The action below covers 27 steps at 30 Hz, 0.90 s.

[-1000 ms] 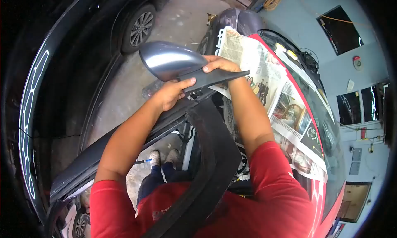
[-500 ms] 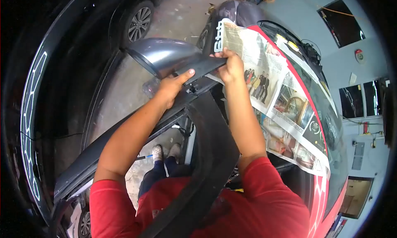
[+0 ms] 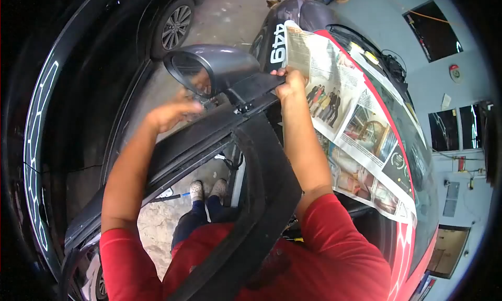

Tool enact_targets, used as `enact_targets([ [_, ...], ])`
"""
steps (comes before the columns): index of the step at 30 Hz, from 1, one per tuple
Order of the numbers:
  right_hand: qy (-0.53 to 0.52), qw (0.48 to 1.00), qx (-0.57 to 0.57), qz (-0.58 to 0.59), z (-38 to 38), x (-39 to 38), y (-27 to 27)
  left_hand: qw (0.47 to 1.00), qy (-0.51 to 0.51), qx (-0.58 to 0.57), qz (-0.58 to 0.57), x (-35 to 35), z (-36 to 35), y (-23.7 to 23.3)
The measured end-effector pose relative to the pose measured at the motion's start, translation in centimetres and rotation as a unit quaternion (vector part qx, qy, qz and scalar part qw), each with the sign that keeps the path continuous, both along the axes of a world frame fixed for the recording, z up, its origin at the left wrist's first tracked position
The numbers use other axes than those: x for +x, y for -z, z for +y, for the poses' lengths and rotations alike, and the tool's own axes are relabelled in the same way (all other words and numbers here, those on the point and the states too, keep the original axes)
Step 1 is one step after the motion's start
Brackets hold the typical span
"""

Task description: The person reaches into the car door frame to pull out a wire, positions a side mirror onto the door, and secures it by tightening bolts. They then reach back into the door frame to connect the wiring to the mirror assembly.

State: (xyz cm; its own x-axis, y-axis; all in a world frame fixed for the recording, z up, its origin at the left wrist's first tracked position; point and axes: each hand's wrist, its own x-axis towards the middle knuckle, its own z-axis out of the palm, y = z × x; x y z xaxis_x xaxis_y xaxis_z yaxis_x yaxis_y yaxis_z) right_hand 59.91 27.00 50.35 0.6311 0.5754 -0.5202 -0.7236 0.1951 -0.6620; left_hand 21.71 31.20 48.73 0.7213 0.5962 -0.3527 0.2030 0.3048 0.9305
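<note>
Seating, as I judge the step in hand: one door mirror being lined up on its mount, with no fastening visible.

- Door mirror (image 3: pixel 214 68): grey housing, glass turned toward me. It stands at the front top corner of the door (image 3: pixel 198 139), with its black base plate (image 3: pixel 256 87) lying against that corner.
- Right hand (image 3: pixel 290 84): at the far edge of the base plate, on the inboard side of the door corner. My fingers are curled shut over the plate's rim and pinch it to the door.
- Left hand (image 3: pixel 170 113): just outboard of the door's top edge, below the housing, and blurred. The fingers are loosely spread and grip nothing I can make out. I cannot tell whether they touch the housing.
- Newspaper (image 3: pixel 340 102): taped over the glass beyond the door's front edge.

Next move, in my judgement, calls for steady pressure from the right hand, the left hand supporting the housing from beneath, and the plate kept flush with the door corner so it does not slip.
</note>
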Motion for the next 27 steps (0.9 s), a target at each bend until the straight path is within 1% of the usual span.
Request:
enact_targets([
  [1, -0.017, 1.000, 0.001, -0.025, -0.2, 0.0, 0.5, 0.978, -0.066, -0.136, -0.145, -0.9, 0.3, -0.2],
  [2, -0.036, 0.998, 0.002, -0.051, -0.1, 0.2, 0.9, 0.978, -0.070, -0.135, -0.145, -0.9, 0.9, -0.3],
  [4, -0.040, 0.998, 0.018, -0.047, -0.8, -0.2, 0.6, 0.943, -0.120, -0.157, -0.268, -0.5, 2.1, -0.5],
  [5, -0.042, 0.997, 0.037, -0.044, -1.1, -0.6, 0.5, 0.943, -0.124, -0.157, -0.268, -0.4, 2.1, -0.3],
  [7, -0.055, 0.996, 0.037, -0.054, -1.4, -0.9, 0.6, 0.950, -0.183, -0.149, -0.206, 1.1, 1.6, -0.8],
  [8, -0.054, 0.997, 0.036, -0.046, -1.8, -1.1, 0.4, 0.945, -0.218, -0.155, -0.189, 1.7, 1.1, -1.1],
  [9, -0.054, 0.997, 0.036, -0.039, -2.1, -1.3, -0.1, 0.944, -0.218, -0.155, -0.191, 2.3, 0.7, -2.1],
  [11, -0.068, 0.995, 0.027, -0.061, -2.0, -1.3, -0.1, 0.903, -0.303, -0.205, -0.223, 3.0, 0.3, -4.0],
  [13, -0.083, 0.990, 0.045, -0.108, -2.0, -0.8, 0.5, 0.907, -0.301, -0.205, -0.212, 3.1, 0.3, -4.9],
  [14, -0.083, 0.989, 0.045, -0.110, -1.9, -0.4, 0.8, 0.910, -0.299, -0.204, -0.204, 3.3, 0.4, -5.1],
  [16, -0.063, 0.975, -0.033, -0.209, -2.2, -0.7, 0.2, 0.908, -0.306, -0.196, -0.209, 3.5, 0.3, -5.2],
  [17, -0.063, 0.975, -0.034, -0.209, -2.2, -0.5, 0.5, 0.906, -0.314, -0.186, -0.214, 3.6, 0.3, -5.2],
  [18, -0.055, 0.911, -0.155, -0.377, -2.1, -0.7, 0.6, 0.906, -0.314, -0.187, -0.214, 3.8, 0.0, -5.5],
  [19, -0.045, 0.804, -0.268, -0.529, -2.1, -0.6, 0.6, 0.904, -0.330, -0.174, -0.207, 4.0, -0.4, -5.9],
  [20, -0.086, 0.696, -0.343, -0.625, -2.8, 0.0, 0.2, 0.903, -0.346, -0.159, -0.201, 4.1, -0.7, -6.3],
  [21, -0.085, 0.696, -0.343, -0.625, -2.7, 0.9, 0.8, 0.903, -0.345, -0.159, -0.201, 4.2, -0.8, -6.6],
  [23, -0.149, 0.566, -0.360, -0.726, -2.6, 3.2, 2.9, 0.913, -0.332, -0.133, -0.197, 4.7, -1.3, -7.0],
  [27, -0.154, 0.566, -0.371, -0.720, -3.5, 0.8, 1.1, 0.910, -0.342, -0.144, -0.182, 4.9, -1.2, -6.5],
])
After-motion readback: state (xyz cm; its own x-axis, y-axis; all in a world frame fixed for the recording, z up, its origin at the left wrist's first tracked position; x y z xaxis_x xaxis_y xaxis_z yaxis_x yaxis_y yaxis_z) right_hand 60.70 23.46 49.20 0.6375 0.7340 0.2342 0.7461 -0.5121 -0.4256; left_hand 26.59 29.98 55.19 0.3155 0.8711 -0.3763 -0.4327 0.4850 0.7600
